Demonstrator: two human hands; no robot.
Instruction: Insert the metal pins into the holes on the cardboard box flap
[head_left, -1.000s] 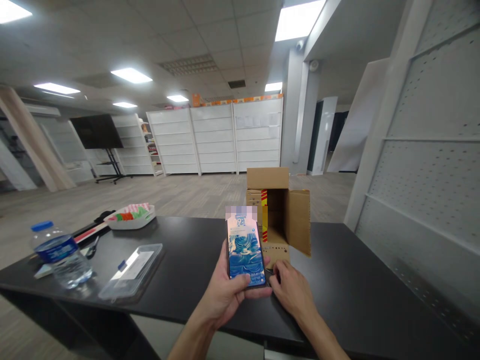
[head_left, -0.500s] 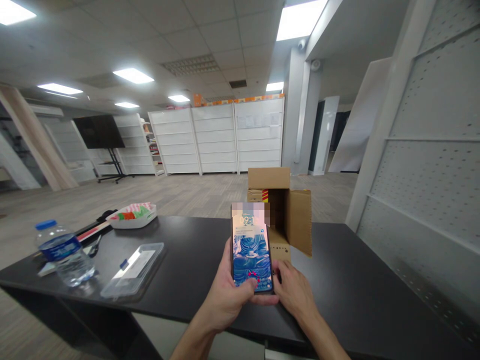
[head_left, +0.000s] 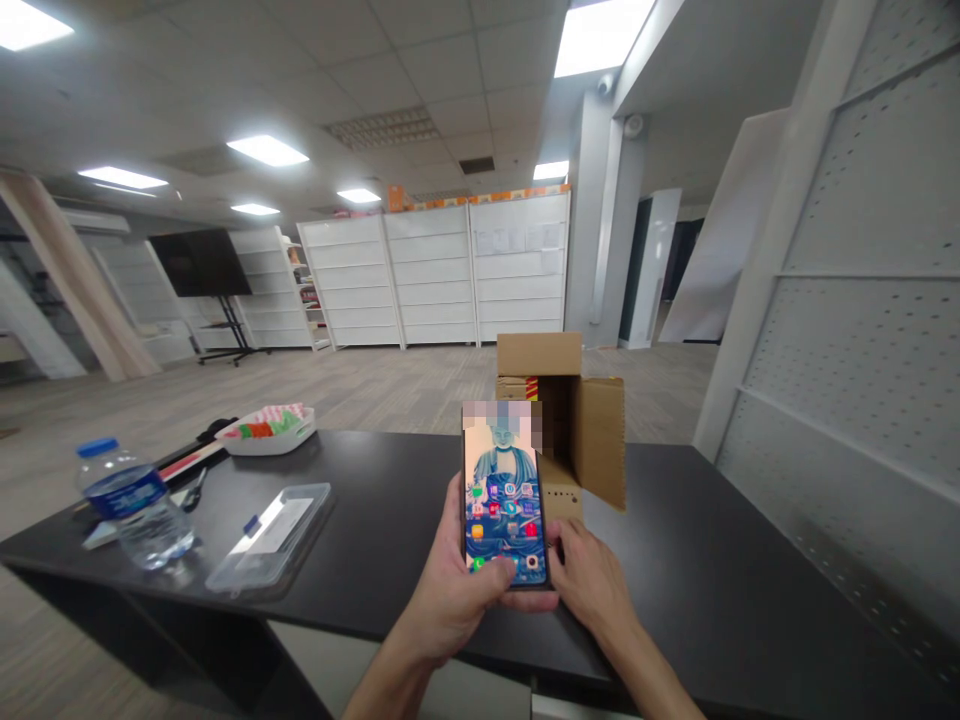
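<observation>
A smartphone is held upright in my left hand, fingers wrapped behind it and the thumb on the lower part of the screen. Its lit display shows rows of app icons over a blue statue picture; the top is blurred out. Close by the phone's lower right edge is my right hand, its fingers curled in. What those fingers hold, if anything, is hidden. Just behind the phone, an open cardboard box lies with its opening facing me, its flaps spread up and to the right.
The dark table carries a clear plastic case, a water bottle, scissors and a white basket of colourful packets on the left. A perforated panel rises along the right side.
The phone's screen has gone from the lock screen with a clock to a home screen with app icons. Both hands have stayed nearly in place.
</observation>
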